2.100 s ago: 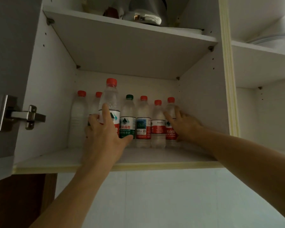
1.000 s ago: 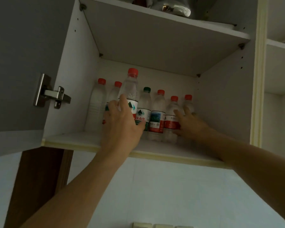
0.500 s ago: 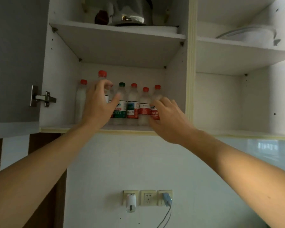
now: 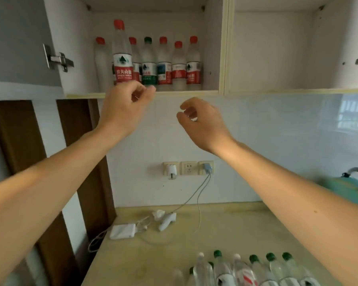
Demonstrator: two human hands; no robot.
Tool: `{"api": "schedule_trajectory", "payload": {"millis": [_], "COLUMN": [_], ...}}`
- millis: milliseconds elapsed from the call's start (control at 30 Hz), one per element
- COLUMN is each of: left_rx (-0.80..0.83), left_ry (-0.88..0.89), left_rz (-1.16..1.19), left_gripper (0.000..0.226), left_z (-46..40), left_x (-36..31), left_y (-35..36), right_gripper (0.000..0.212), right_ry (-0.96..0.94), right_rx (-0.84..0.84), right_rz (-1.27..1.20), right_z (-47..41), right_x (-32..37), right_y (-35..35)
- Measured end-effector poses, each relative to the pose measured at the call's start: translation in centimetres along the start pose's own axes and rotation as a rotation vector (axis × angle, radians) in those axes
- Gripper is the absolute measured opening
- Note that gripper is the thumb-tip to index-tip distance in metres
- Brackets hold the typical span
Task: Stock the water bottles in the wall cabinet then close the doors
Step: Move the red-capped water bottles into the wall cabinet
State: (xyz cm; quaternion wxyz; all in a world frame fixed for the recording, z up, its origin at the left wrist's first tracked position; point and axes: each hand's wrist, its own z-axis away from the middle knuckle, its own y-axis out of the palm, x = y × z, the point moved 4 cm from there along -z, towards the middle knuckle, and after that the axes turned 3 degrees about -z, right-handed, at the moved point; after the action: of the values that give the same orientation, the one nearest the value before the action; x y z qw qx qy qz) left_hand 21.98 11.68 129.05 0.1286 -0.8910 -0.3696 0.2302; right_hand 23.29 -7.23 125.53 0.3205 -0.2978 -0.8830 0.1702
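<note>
Several water bottles stand in a row at the back of the wall cabinet's left compartment, most with red caps, one with a green cap. A taller red-capped bottle stands in front of the row at the left. My left hand hangs just below the shelf edge with fingers loosely curled and holds nothing. My right hand is lower and to the right, also empty with relaxed curled fingers. More bottles with green and white caps stand on the counter at the bottom.
The left cabinet door is swung open, hinge showing. The right compartment holds nothing. On the counter lie a white adapter, cables and a white handheld device. Wall sockets sit below; a teal object at right.
Both hands have come off the bottles and out of the cabinet, dropping below the shelf. The view has tilted down, bringing the counter and its bottles into sight.
</note>
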Motion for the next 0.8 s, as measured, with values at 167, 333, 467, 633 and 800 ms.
{"api": "schedule_trajectory", "payload": {"millis": [167,333,467,633,800], "left_rx": [0.124,0.283,0.459,0.795,0.975], "left_ry": [-0.219,-0.405,-0.540,-0.702,-0.835], "left_rz": [0.112,0.271,0.321,0.353,0.316], "left_gripper": [0.044,0.037,0.038,0.032,0.030], "left_z": [7.0,16.9,26.2,39.3,51.6], "left_x": [-0.6,-0.7,0.3,0.9,2.2], "left_y": [-0.5,0.5,2.7,6.6,10.1], "right_gripper": [0.026,0.023,0.030,0.021,0.009], "right_ry": [0.116,0.334,0.487,0.646,0.828], "right_rx": [0.038,0.044,0.191,0.360,0.522], "right_rz": [-0.039,-0.132,-0.111,-0.098,-0.161], "right_z": [7.7,17.4,26.7,37.9,48.2], "right_x": [0.8,1.4,0.4,-2.0,-6.8], "right_y": [1.0,2.0,4.1,5.6,8.3]}}
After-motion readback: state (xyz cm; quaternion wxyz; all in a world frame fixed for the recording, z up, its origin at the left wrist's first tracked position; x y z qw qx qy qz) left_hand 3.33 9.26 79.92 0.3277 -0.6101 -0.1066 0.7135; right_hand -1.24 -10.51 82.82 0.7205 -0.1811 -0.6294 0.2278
